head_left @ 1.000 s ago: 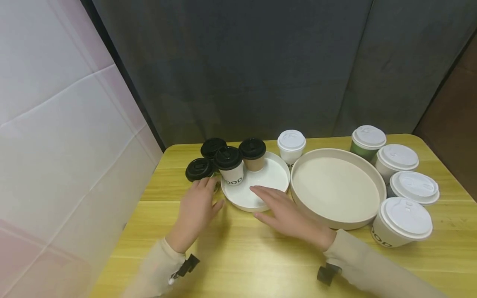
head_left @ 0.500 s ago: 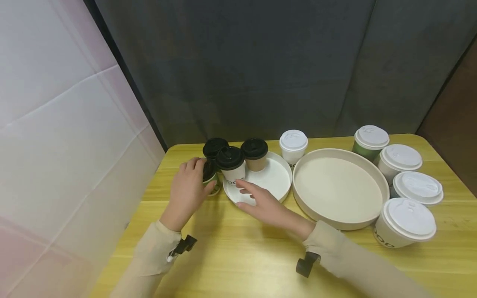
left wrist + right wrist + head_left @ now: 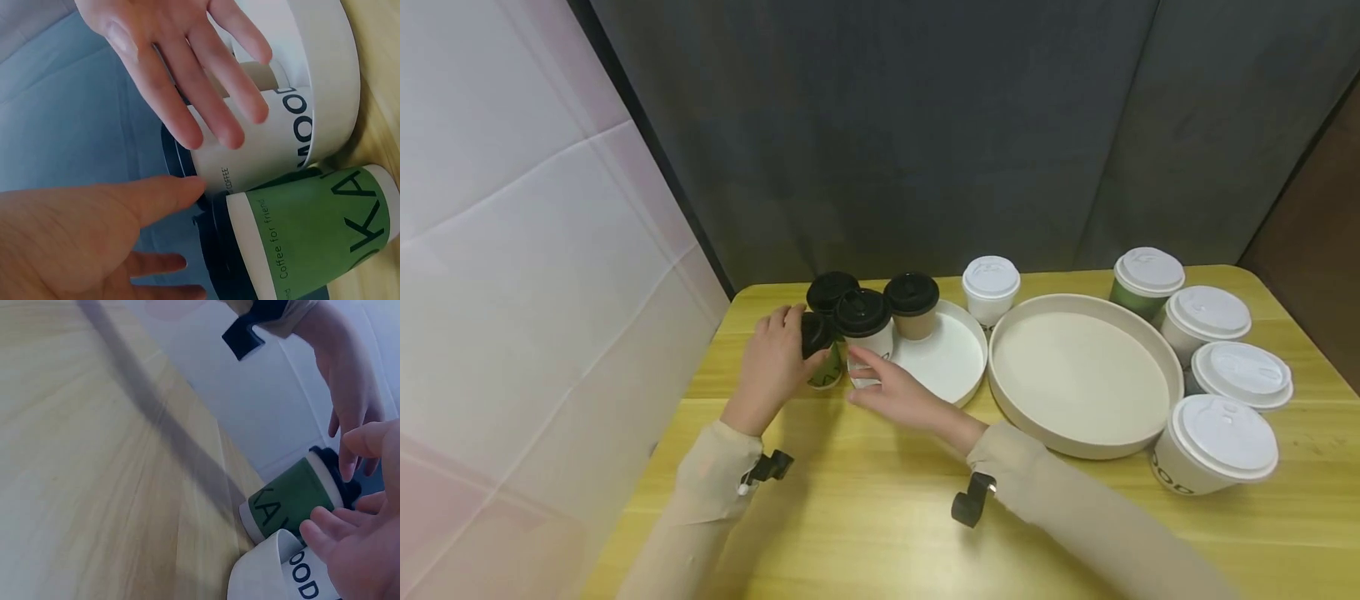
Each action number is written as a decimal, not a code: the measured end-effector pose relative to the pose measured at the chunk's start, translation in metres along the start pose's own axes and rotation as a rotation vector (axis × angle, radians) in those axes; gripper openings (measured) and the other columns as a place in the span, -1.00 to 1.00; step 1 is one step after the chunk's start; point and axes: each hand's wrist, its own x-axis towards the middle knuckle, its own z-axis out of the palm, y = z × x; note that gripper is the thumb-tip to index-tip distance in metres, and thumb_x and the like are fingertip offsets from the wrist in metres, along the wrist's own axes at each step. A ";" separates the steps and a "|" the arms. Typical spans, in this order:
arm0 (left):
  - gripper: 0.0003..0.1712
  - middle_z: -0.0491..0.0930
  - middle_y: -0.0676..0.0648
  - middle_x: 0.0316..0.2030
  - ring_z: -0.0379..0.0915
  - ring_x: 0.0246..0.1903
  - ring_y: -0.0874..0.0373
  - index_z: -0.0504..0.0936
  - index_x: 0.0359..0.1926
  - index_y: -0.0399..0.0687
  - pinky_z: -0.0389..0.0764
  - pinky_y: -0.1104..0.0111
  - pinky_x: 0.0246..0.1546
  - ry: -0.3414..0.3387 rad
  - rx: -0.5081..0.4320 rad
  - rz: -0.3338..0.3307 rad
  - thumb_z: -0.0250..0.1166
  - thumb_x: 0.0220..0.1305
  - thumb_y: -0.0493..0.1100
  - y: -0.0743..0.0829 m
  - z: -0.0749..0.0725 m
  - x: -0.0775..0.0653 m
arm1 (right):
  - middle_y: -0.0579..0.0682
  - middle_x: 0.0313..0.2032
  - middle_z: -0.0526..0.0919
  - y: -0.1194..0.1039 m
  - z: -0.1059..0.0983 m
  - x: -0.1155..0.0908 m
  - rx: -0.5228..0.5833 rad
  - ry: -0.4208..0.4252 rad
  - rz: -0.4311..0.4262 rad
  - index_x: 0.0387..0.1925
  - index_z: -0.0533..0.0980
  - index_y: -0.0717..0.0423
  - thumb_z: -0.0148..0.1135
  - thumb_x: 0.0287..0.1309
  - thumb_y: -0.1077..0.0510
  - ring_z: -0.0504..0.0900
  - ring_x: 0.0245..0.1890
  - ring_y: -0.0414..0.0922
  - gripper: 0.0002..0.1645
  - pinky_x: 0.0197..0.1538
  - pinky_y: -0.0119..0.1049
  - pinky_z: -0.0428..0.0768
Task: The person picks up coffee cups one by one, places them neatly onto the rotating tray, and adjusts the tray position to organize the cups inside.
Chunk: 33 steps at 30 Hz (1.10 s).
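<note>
My left hand (image 3: 773,358) is at the black lid of a green paper cup (image 3: 319,231), thumb on the near side and fingers on the far side. Its thumb and fingers look straight; whether they touch the lid I cannot tell. My right hand (image 3: 898,396) reaches across the front of the white tray (image 3: 951,367), fingers extended, in front of a white paper cup (image 3: 250,137) with a black lid. A brown cup (image 3: 914,323) with a black lid stands inside the tray. Behind the green cup is another black-lidded cup (image 3: 831,289), mostly hidden.
A larger cream tray (image 3: 1078,450) sits right of the white one. Several white-lidded cups (image 3: 1221,437) line its right side, and one white-lidded cup (image 3: 991,287) stands behind, between the trays. A dark panel (image 3: 887,142) backs the wooden table (image 3: 880,517); a pale wall (image 3: 550,292) is on the left.
My left hand has moved up and left from in front of the green cup to its lid. My right hand has slid left across the tray toward the white cup.
</note>
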 end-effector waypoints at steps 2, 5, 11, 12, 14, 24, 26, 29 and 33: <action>-0.06 0.37 -0.46 0.29 0.32 0.26 -0.41 0.27 0.38 -0.39 0.47 -0.15 0.24 -0.028 0.005 -0.005 0.42 0.18 0.09 0.000 0.000 0.003 | 0.12 0.55 0.05 0.001 0.001 0.006 0.011 -0.007 0.011 0.56 -0.06 0.10 0.12 0.36 0.16 0.32 0.45 0.07 -0.12 0.38 -0.07 0.47; -0.05 0.34 -0.46 0.32 0.30 0.28 -0.41 0.25 0.40 -0.38 0.46 -0.16 0.24 -0.062 0.008 -0.012 0.39 0.20 0.11 -0.001 0.000 0.007 | 0.10 0.56 0.03 0.003 0.003 0.014 0.027 -0.011 0.028 0.56 -0.07 0.09 0.12 0.36 0.13 0.31 0.46 0.05 -0.11 0.41 -0.05 0.43; -0.03 0.33 -0.47 0.32 0.28 0.29 -0.41 0.22 0.41 -0.40 0.44 -0.15 0.27 -0.090 -0.006 -0.008 0.38 0.21 0.12 -0.005 0.002 0.011 | 0.00 0.57 0.02 0.004 0.005 0.022 0.013 -0.011 0.062 0.57 -0.08 -0.01 0.10 0.36 0.04 0.29 0.48 0.00 -0.11 0.46 -0.03 0.36; -0.03 0.33 -0.47 0.32 0.29 0.29 -0.41 0.22 0.41 -0.40 0.44 -0.15 0.27 -0.094 -0.007 -0.007 0.38 0.21 0.12 -0.005 0.002 0.011 | -0.01 0.57 0.02 0.003 0.005 0.022 0.012 -0.012 0.065 0.57 -0.08 -0.02 0.09 0.36 0.04 0.28 0.48 0.00 -0.11 0.46 -0.03 0.35; -0.03 0.34 -0.48 0.31 0.30 0.28 -0.42 0.21 0.41 -0.40 0.45 -0.15 0.25 -0.106 -0.012 -0.008 0.39 0.21 0.11 -0.007 0.003 0.011 | 0.02 0.57 0.02 0.003 0.007 0.023 0.021 -0.013 0.066 0.57 -0.09 0.00 0.08 0.37 0.06 0.27 0.49 0.02 -0.12 0.47 -0.02 0.35; -0.04 0.36 -0.48 0.30 0.33 0.24 -0.42 0.19 0.43 -0.38 0.50 -0.15 0.19 -0.132 -0.019 -0.029 0.39 0.23 0.08 -0.009 0.005 0.011 | 0.08 0.55 0.06 0.009 0.013 0.028 0.056 -0.036 0.084 0.57 -0.12 0.06 0.07 0.36 0.10 0.24 0.50 0.05 -0.10 0.45 -0.02 0.37; -0.05 0.36 -0.49 0.29 0.34 0.22 -0.42 0.20 0.42 -0.39 0.51 -0.16 0.18 -0.122 -0.025 -0.026 0.39 0.22 0.07 -0.009 0.005 0.011 | 0.06 0.55 0.07 0.010 0.013 0.028 0.045 -0.032 0.093 0.57 -0.11 0.05 0.08 0.35 0.09 0.25 0.49 0.03 -0.10 0.45 -0.04 0.37; -0.05 0.38 -0.50 0.26 0.36 0.19 -0.42 0.22 0.41 -0.39 0.54 -0.15 0.14 -0.108 -0.030 -0.022 0.40 0.22 0.07 -0.010 0.005 0.010 | 0.03 0.56 0.06 0.009 0.013 0.028 0.036 -0.033 0.101 0.57 -0.11 0.02 0.09 0.34 0.08 0.26 0.49 0.01 -0.09 0.45 -0.05 0.37; -0.06 0.39 -0.51 0.24 0.37 0.17 -0.42 0.23 0.40 -0.38 0.56 -0.15 0.10 -0.101 -0.027 -0.025 0.39 0.21 0.09 -0.010 0.005 0.009 | 0.04 0.56 0.05 0.009 0.013 0.027 0.036 -0.036 0.098 0.57 -0.12 0.03 0.09 0.35 0.09 0.25 0.50 0.03 -0.08 0.45 -0.05 0.37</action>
